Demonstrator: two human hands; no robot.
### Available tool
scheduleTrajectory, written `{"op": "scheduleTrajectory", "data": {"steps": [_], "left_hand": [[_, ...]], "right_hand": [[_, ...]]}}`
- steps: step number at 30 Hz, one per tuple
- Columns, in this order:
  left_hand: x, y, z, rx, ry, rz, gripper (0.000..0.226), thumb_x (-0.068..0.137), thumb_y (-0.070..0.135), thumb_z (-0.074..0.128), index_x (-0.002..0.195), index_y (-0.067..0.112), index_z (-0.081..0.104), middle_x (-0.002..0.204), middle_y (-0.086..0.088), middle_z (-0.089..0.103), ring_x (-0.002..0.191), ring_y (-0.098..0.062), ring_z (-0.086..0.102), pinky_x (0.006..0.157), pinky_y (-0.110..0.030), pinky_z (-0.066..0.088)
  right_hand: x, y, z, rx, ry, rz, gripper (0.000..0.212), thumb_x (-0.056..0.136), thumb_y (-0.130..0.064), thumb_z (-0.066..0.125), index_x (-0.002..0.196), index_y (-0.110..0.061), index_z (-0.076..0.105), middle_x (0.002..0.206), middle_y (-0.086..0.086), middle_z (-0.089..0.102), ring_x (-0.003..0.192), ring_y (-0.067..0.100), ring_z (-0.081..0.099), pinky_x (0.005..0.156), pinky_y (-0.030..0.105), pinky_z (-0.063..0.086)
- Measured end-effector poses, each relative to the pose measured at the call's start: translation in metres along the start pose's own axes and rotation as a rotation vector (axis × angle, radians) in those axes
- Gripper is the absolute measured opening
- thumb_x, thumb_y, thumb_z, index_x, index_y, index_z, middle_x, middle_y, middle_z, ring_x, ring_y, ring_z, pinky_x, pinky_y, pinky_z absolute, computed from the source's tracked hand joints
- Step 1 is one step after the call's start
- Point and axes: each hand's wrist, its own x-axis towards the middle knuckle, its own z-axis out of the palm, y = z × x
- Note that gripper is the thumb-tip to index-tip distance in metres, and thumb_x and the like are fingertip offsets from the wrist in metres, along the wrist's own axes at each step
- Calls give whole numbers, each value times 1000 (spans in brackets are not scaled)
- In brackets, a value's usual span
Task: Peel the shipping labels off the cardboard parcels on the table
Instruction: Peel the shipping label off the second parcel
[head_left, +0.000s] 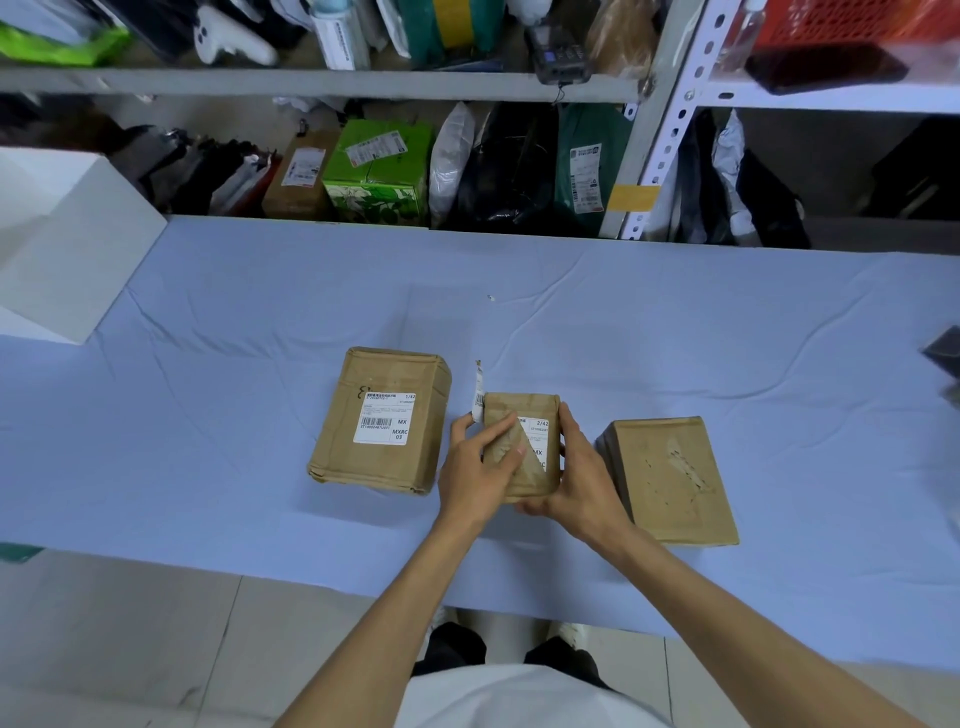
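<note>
**Middle parcel, label half off**

- Three cardboard parcels sit in a row on the blue-covered table (675, 338), near its front edge.
- Middle parcel (519, 408): lifted or tipped toward the person, held between both hands, probably to bring the sticker face up and close for peeling.
- Right hand (579, 473): fingers curled round the parcel's right side, thumb under the near end. It acts as the brace so the box does not slide while paper is pulled.
- Left hand (475, 467): fingers lie across the box face. At the upper left corner it appears to pinch a torn strip (478, 392) that stands upright; the exact grip is hard to read.
- Half-peeled label (543, 431): its right part is stuck to the middle parcel, its left part is covered by fingers.
- Left parcel (395, 369): flat, untouched, intact label (383, 423) facing up. Likely next.
- Right parcel (670, 478): set just beside the right hand, showing only pale residue. Judged done.
</note>
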Motion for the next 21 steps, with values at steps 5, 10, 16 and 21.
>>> {"op": "scheduleTrajectory", "data": {"steps": [5, 10, 16, 21], "left_hand": [[3, -2, 1, 22, -2, 4, 35, 84, 32, 68, 115, 46, 63, 139, 4, 37, 120, -3, 47, 105, -34, 41], [2, 2, -2, -39, -33, -27, 33, 84, 27, 69, 112, 44, 66, 132, 11, 37, 105, 9, 48, 100, -27, 44], [2, 6, -8, -155, -46, -7, 28, 80, 12, 72, 95, 36, 72, 120, 0, 49, 104, 1, 57, 87, -9, 45], [3, 5, -6, -203, 69, -1, 27, 79, 12, 74, 101, 26, 67, 117, 9, 55, 95, 10, 57, 76, -4, 46]], "right_hand": [[2, 0, -1, 0, -8, -7, 140, 41, -39, 89, 152, -39, 3, 132, -10, 48, 121, 14, 51, 90, 43, 56], [1, -2, -2, -9, -12, -12, 140, 40, -39, 88, 152, -39, 2, 132, -8, 49, 119, 14, 52, 90, 42, 55], [0, -2, -3, -11, -5, -40, 134, 43, -32, 88, 150, -39, 8, 128, -9, 51, 115, 14, 54, 86, 42, 57], [-3, -5, -3, -20, -8, -38, 136, 45, -31, 87, 151, -38, 3, 130, -8, 48, 116, 14, 53, 88, 42, 56]]}}
